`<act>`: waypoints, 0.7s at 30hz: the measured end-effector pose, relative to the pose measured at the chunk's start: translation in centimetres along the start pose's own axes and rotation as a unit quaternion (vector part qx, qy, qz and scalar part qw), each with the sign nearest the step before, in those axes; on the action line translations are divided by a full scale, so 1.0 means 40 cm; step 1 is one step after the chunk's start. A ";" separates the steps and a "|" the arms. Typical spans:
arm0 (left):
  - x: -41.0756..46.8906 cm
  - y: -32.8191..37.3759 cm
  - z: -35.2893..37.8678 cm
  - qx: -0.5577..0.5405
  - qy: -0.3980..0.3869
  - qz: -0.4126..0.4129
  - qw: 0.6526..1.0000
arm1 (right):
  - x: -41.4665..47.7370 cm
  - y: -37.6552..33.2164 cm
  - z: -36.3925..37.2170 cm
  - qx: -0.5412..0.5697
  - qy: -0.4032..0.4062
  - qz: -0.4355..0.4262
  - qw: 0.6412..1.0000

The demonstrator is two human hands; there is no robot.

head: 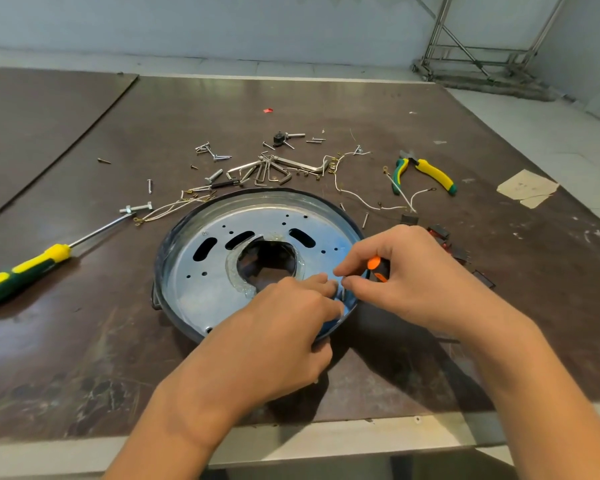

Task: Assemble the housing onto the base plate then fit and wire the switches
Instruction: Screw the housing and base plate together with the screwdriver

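Note:
A round galvanised base plate (222, 265) with slots and a central hole lies inside a dark circular housing rim (160, 271) on the brown table. My right hand (406, 271) grips a small orange and black screwdriver (378, 268), its thin shaft pointing down at the plate's near-right edge. My left hand (284, 327) rests over that same edge, its fingertips pinching at the screwdriver's tip, where a small screw seems held. Several dark red switches (444, 237) lie to the right, partly hidden behind my right hand.
A yellow-green screwdriver (25, 268) lies at the left. Loose screws, hex keys (271, 169) and white wires (354, 195) are scattered behind the plate. Yellow-green pliers (426, 171) and a paper scrap (527, 188) sit at the right. The table's front edge (326, 441) runs below my forearms.

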State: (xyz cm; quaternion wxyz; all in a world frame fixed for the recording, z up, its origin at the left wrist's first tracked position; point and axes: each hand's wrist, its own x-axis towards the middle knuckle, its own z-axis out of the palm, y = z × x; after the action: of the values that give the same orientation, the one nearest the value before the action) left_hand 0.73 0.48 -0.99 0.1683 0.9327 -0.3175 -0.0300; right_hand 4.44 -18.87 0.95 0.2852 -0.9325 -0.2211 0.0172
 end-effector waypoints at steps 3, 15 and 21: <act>0.001 -0.001 0.001 -0.001 -0.002 -0.009 1.000 | -0.006 -0.001 -0.001 -0.005 -0.006 -0.010 1.000; -0.010 -0.003 0.012 -0.026 0.024 -0.037 0.999 | -0.030 -0.010 -0.005 0.162 0.187 -0.021 0.969; -0.004 -0.004 0.019 0.001 0.002 -0.038 0.999 | -0.084 -0.019 0.000 0.329 0.307 -0.004 0.893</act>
State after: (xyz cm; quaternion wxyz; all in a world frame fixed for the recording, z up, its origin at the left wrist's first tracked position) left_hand 0.58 0.46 -1.75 0.1664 0.9445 -0.2813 -0.0344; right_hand 1.12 -19.73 1.05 0.6290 -0.7437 -0.1076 -0.1993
